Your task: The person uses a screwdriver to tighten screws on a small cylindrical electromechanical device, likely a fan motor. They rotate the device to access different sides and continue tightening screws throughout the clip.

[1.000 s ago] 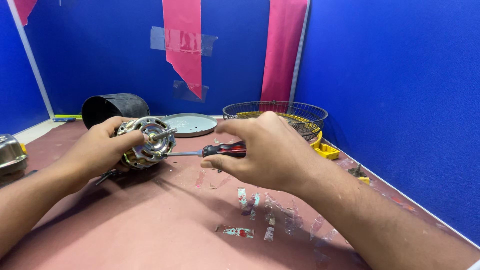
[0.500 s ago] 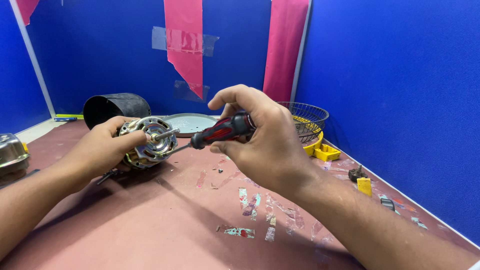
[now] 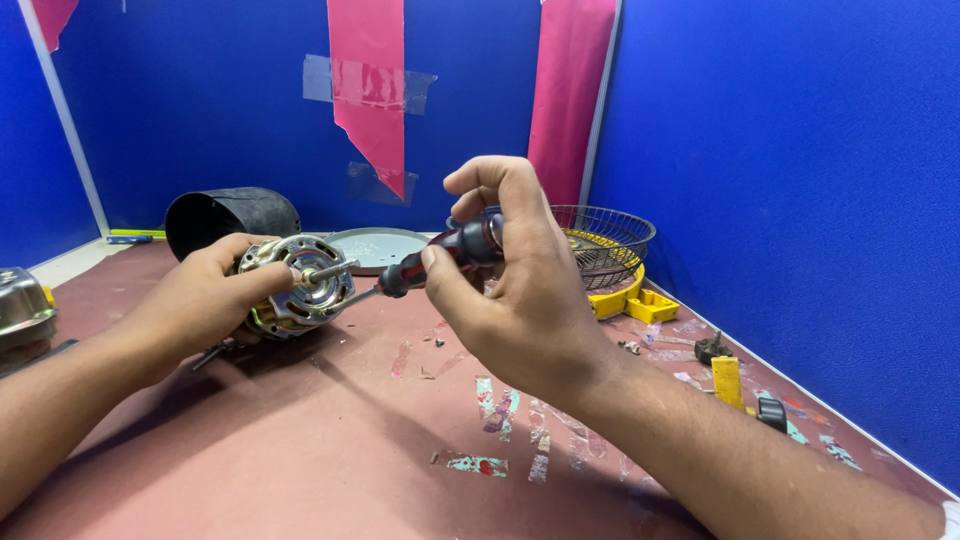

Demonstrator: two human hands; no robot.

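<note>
On a worn reddish counter [image 3: 300, 440], the left hand [image 3: 205, 295] grips a fan motor [image 3: 295, 283], tilted, shaft facing right; the right hand [image 3: 520, 290] pinches a red-and-black screwdriver [image 3: 440, 258], tip at the motor's face; keeping the blade square in the screw and the motor braced would likely prevent slipping; a wire fan guard [image 3: 605, 240] stands behind.

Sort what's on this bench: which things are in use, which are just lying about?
In use: round metal fan motor, steadied by left hand; red-and-black-handled screwdriver, gripped by right hand.

Lying about: black cylindrical housing, grey round plate, wire fan guard, yellow plastic pieces.
</note>
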